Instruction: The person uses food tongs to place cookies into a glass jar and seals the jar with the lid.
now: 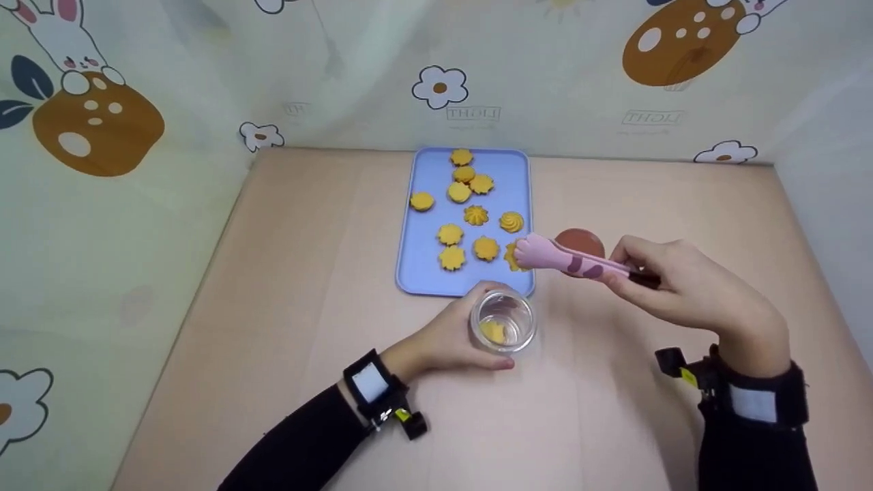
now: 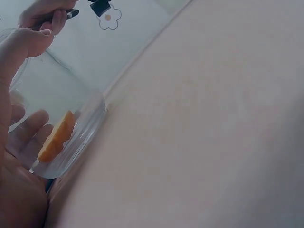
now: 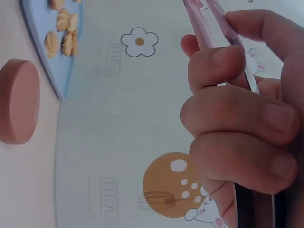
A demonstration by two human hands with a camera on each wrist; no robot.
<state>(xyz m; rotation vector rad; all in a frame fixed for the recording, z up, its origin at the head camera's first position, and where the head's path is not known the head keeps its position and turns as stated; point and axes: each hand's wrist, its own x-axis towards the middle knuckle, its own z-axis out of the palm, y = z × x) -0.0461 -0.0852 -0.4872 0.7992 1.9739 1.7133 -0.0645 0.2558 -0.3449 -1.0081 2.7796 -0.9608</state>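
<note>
One cookie (image 1: 492,332) apparently in jar (image 1: 502,322), left hand (image 1: 447,339) gripping.

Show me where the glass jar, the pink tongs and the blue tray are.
glass jar (image 1: 502,322), head view, on its open rim
pink tongs (image 1: 569,261), head view, middle of the arms
blue tray (image 1: 427,225), head view, bare part of its floor

Right hand (image 3: 242,118) around pink tongs (image 3: 209,28), beside pink lid (image 3: 19,102)

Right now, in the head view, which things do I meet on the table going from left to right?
Left hand → glass jar → pink paw tongs → right hand. The blue tray and pink lid overlap these, so I leave them out.
</note>
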